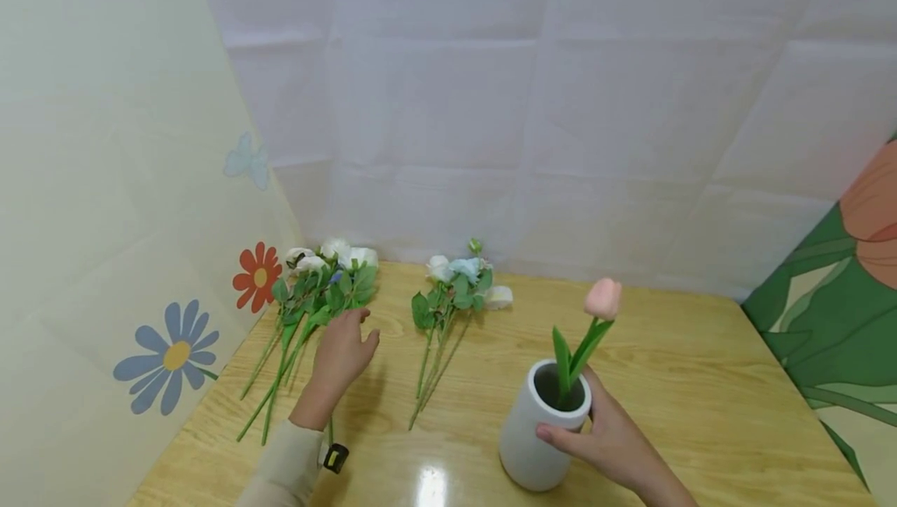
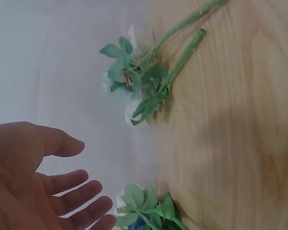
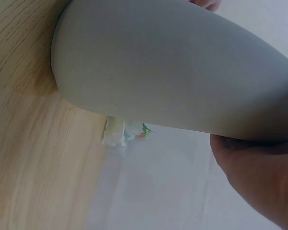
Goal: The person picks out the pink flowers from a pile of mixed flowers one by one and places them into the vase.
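A white vase (image 1: 527,445) stands at the table's front right, gripped near its rim by my right hand (image 1: 608,437), thumb at the front. One pink tulip (image 1: 603,298) with green leaves rises out of it. In the right wrist view the vase (image 3: 173,67) fills much of the picture, and the hand (image 3: 259,172) lies against its upper part. My left hand (image 1: 345,347) hovers empty over the left bunch of flowers (image 1: 329,281), white blooms on long green stems. The left wrist view shows this hand (image 2: 53,187) with fingers spread and loosely bent.
A second bunch, of white and pale blue flowers (image 1: 459,277), lies at the back middle of the wooden table (image 1: 673,382), stems toward me. Behind the table hangs a pale cloth (image 1: 448,102). Printed flower panels (image 1: 164,355) flank it on both sides.
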Action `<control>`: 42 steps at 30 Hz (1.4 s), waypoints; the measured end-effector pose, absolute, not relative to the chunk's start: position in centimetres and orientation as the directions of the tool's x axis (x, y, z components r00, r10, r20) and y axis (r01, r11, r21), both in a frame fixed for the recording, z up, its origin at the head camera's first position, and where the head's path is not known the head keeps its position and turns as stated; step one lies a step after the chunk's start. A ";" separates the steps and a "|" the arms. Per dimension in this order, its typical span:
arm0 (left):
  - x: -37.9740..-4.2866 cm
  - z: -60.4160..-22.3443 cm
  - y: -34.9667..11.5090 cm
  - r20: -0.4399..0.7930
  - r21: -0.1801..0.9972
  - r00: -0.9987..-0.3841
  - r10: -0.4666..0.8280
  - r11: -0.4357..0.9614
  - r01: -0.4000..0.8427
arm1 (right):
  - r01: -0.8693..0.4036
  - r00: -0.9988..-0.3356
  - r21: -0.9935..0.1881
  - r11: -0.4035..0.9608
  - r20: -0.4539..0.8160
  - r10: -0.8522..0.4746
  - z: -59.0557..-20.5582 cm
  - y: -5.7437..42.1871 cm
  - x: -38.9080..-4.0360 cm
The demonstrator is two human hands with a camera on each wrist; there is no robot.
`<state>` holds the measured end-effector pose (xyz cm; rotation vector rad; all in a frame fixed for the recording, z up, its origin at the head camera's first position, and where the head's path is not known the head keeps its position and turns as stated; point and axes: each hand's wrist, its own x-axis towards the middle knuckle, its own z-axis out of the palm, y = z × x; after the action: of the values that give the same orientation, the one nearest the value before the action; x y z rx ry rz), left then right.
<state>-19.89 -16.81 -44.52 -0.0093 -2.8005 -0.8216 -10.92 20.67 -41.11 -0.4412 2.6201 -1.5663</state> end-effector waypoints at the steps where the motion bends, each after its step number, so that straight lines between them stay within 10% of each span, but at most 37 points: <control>1: -19.9 -44.6 -17.0 0.203 0.537 -0.977 -0.063 0.842 0.057 | -0.214 -0.957 -0.870 0.444 0.097 -0.272 -41.1 20.7 -10.9; 42: -21.4 -46.7 -21.8 0.065 0.517 -0.986 -0.152 0.850 -0.097 | -0.215 -0.962 -0.862 0.458 0.105 -0.253 -40.9 20.4 -10.6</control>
<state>-21.42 -21.78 -46.74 0.1979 -2.9219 -0.8080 -10.65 20.44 -40.90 -0.4257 2.6498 -1.5580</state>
